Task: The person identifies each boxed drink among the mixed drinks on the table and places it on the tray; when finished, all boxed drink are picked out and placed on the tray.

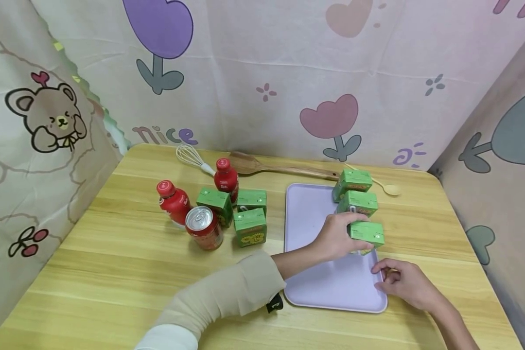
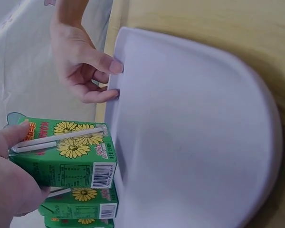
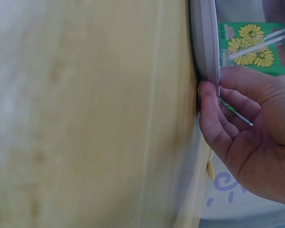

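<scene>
My left hand (image 1: 338,239) grips a green drink carton (image 1: 368,231) with yellow flowers on it, over the right side of a lilac tray (image 1: 323,294). In the left wrist view, a white straw runs across the front of this carton (image 2: 69,154). Two more such cartons, a nearer one (image 1: 358,200) and a farther one (image 1: 354,180), stand in a row behind it along the tray's right side. At the tray's right rim, my right hand (image 1: 406,282) pinches the edge between thumb and fingers, as the right wrist view also shows.
Left of the tray stand three green cartons (image 1: 250,224), a red can (image 1: 204,233) and two red bottles (image 1: 175,201). A whisk (image 1: 192,156), a wooden spatula (image 1: 280,168) and a pale yellow spoon (image 1: 391,189) lie along the back. A black object (image 1: 274,304) lies by the tray's near-left corner.
</scene>
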